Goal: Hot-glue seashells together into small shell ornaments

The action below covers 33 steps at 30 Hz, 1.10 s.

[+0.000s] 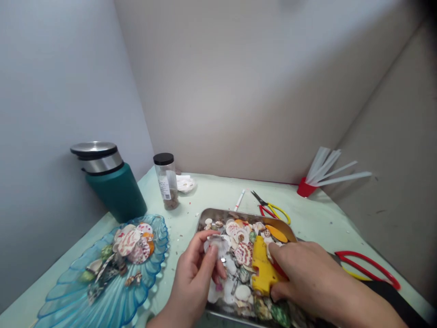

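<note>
My left hand [193,280] pinches a pale scallop shell [218,247] between thumb and fingers, above the left part of a metal tray [225,211]. In my right hand [307,273] is a yellow hot glue gun [262,269], its nozzle end pointing away from me over the tray; part of its grip is hidden by the fingers. Many loose seashells [244,253] fill the tray: white, red-speckled, orange and greenish ones. To the left, a blue scallop-shaped glass dish [71,291] carries a cluster of shells [131,243].
A teal bottle [118,193] and a black-lidded jar [165,184] stand at the back left, near crumpled tissue [185,183]. Behind the tray lie a white pen [239,199] and scissors [278,212]. Red-handled scissors [370,268] and a red cup [305,187] of glue sticks [324,166] are on the right.
</note>
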Available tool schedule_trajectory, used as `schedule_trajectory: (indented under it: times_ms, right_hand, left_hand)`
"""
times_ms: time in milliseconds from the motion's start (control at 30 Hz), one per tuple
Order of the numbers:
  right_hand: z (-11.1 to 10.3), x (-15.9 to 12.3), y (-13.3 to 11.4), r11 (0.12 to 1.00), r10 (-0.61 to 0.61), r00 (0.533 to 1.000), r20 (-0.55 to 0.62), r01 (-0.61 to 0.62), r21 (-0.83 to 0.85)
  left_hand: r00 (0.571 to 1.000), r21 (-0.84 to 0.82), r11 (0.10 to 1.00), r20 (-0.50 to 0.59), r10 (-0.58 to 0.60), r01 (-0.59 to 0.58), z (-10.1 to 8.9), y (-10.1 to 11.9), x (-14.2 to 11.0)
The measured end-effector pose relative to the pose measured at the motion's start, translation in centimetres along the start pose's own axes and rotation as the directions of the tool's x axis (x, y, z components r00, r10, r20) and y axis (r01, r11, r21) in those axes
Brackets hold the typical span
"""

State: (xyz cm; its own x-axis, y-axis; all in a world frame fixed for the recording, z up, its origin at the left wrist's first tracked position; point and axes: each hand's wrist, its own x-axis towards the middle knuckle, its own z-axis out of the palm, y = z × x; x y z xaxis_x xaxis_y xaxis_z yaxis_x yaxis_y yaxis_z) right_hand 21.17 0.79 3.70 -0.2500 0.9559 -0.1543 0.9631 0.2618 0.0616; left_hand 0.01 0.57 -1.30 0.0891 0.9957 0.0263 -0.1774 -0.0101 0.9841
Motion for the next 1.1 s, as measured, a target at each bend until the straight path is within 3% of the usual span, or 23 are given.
schedule_trajectory:
  times_ms: [133, 267, 400, 500, 600, 800, 900, 1033, 1100]
  right_hand:
    - [0.0, 0.4, -0.8, 1.000, -0.014, 1.000, -0.013, 0.013, -0.015]
    - [0.2, 0.2, -0.1, 0.999, -0.029, 0.997, -0.074, 0.026, -0.033]
    - [-0.1, -0.2, 0.5, 0.998, -0.061, 0.973, -0.223, 0.063, 0.003]
    - [-0.5, -0.2, -0.4, 0.953, -0.180, 0.902, -0.393, 0.259, 0.158]
    - [-0.4, 0.2, -2.0, 0.858, -0.217, 0.838, -0.500, 0.408, 0.312]
    - [0.9, 0.7, -4.0, 0.751, -0.170, 0.815, -0.554, 0.471, 0.463]
    - [1.5, 0.9, -4.3, 0.765, -0.132, 0.776, -0.617, 0.475, 0.434]
    - [1.9, 1.3, -4.6, 0.829, -0.135, 0.651, -0.747, 0.487, 0.275]
    - [2.0, 1.5, -4.7, 0.843, -0.163, 0.614, -0.772, 0.494, 0.215]
  left_hand:
    - [1.000, 0.006, 1.000, 0.009, 0.000, 0.000, -0.1, -0.1, 0.0]
    - [0.999, 0.008, 1.000, 0.045, 0.008, -0.009, -0.3, -0.4, 0.0]
    - [0.997, 0.031, 0.999, 0.076, 0.028, -0.030, -0.4, -0.4, -0.1]
    - [0.991, 0.066, 0.995, 0.111, 0.070, -0.078, -0.4, -0.2, -0.1]
    - [0.967, 0.060, 0.982, 0.191, 0.167, -0.181, -0.5, 0.0, 0.0]
    - [0.952, 0.069, 0.972, 0.228, 0.203, -0.224, -0.7, -0.3, 0.2]
    - [0.978, 0.078, 0.984, 0.149, 0.147, -0.159, -0.6, -0.3, -0.1]
    - [0.992, 0.102, 0.991, 0.094, 0.080, -0.090, -0.3, 0.0, -0.3]
    - [0.993, 0.098, 0.993, 0.099, 0.058, -0.068, -0.2, 0.3, -0.3]
